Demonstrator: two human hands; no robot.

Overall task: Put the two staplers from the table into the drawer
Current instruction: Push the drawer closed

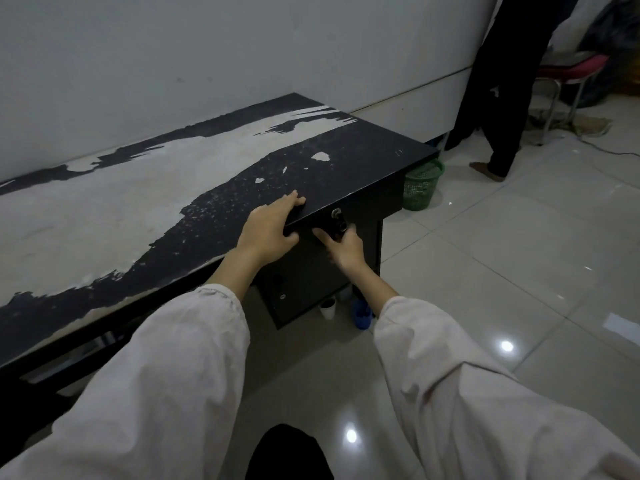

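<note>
Head view, one frame. Person at worn black table (138,209), both arms out in pale sleeves.

L hand (268,233): flat on tabletop edge, fingers spread over the lip, thumb under; bracing, holding nothing.

R hand (343,245): at drawer (311,268) front just below the top, fingers curled round a small dark knob/handle (339,225) by the lock. Looks clamped on it, though fingertips partly hidden.

Drawer front appears flush w/ cabinet, i.e. closed or nearly so. Can't tell if it's about to open or just pushed shut.

Staplers: none visible on tabletop, none in either hand. Either inside drawer or out of frame; can't tell.

Judged step: drawer handling. If opening: pull straight out w/ R, L steadying the top. If closing: task likely near done.

Also: green basket (420,187) on floor at table end; second person standing far right.
</note>
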